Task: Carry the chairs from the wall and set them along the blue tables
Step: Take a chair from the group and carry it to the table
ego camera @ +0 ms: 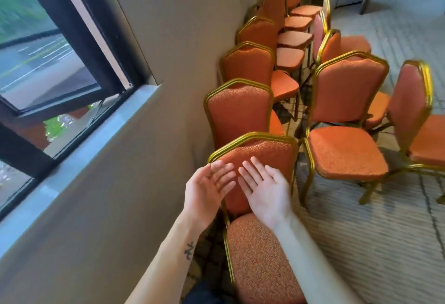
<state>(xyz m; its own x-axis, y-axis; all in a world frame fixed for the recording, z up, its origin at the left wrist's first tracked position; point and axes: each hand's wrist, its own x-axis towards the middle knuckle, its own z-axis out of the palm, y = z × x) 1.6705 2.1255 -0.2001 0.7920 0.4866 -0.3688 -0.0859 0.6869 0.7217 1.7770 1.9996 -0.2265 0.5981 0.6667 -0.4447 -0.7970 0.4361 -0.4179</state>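
Looking down, my left hand [207,189] and right hand [265,191] hover palms up, fingers [258,169] straight and wide, holding nothing, over the nearest chair [267,151]. The other chairs [240,113] line the wall [180,75].

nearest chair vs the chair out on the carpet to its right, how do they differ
The nearest chair sits in the row by the wall; the carpet chair stands clear of it. The left hand and right hand, both open, are at the nearest chair's back; none is near the carpet chair. Both are orange with gold frames.
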